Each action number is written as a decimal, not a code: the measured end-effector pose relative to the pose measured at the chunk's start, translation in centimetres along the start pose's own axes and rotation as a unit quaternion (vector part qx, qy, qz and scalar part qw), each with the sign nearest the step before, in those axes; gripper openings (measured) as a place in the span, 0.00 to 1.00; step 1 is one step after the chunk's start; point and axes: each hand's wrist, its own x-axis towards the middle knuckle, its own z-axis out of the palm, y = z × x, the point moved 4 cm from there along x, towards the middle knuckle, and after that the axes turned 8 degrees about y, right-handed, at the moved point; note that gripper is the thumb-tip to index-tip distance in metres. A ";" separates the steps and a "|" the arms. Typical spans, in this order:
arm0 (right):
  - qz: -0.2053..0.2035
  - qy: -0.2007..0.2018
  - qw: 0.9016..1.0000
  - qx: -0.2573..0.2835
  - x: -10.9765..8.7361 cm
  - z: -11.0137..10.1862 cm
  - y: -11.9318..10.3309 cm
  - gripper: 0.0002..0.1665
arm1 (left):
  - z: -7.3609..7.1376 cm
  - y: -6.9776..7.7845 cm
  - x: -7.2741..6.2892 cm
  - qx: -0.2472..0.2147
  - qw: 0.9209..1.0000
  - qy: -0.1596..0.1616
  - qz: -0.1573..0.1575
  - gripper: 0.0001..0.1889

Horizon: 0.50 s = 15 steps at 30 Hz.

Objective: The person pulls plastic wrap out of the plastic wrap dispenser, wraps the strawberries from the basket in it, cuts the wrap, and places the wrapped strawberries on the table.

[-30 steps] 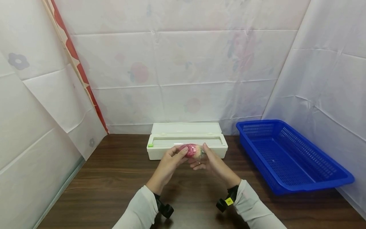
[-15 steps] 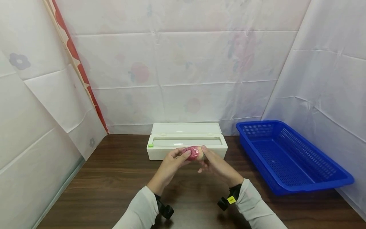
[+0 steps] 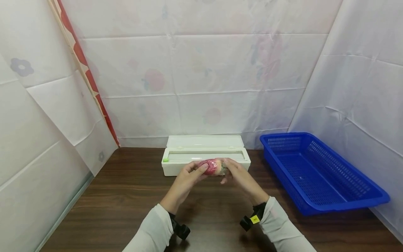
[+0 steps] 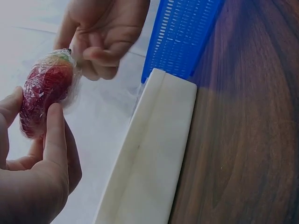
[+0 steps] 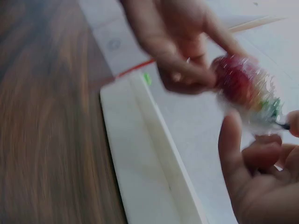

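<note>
A red and yellow fruit (image 3: 212, 167) with a green stem end, wrapped in clear film, is held up in front of the white box. My left hand (image 3: 188, 177) grips its red end, thumb on the near side and fingers around it, as the left wrist view (image 4: 46, 88) also shows. My right hand (image 3: 240, 176) is at the stem end; a fingertip touches there, and its other fingers hang loosely bent. In the blurred right wrist view, the dark stem tip meets a right fingertip (image 5: 294, 123), while the thumb is close below the film.
Behind the hands stands a long white cling film dispenser (image 3: 206, 169) with its lid (image 3: 205, 141) raised and a green slider (image 3: 165, 160) at its left. A blue perforated basket (image 3: 283, 175) is at the right on the dark wooden table (image 3: 126, 196). Pale sheets hang behind.
The right hand has shifted around the stem end, its fingers moving over the film. The fruit dipped and turned slightly, then came back up; the left hand keeps its grip.
</note>
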 end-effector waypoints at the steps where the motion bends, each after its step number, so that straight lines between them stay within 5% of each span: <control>1: -0.005 0.010 1.000 -0.011 0.0 -0.1 0.0 0.32 | 0.0 0.0 0.0 -0.003 1.000 0.003 0.001 0.23; 6: -0.059 0.052 0.995 -0.054 -0.1 -0.8 -0.3 0.27 | -0.1 0.2 0.0 -0.012 1.000 0.009 0.004 0.23; 15: -0.153 0.037 0.983 -0.090 -0.4 -1.1 -1.1 0.21 | -0.4 0.5 0.1 -0.039 0.999 0.008 0.005 0.21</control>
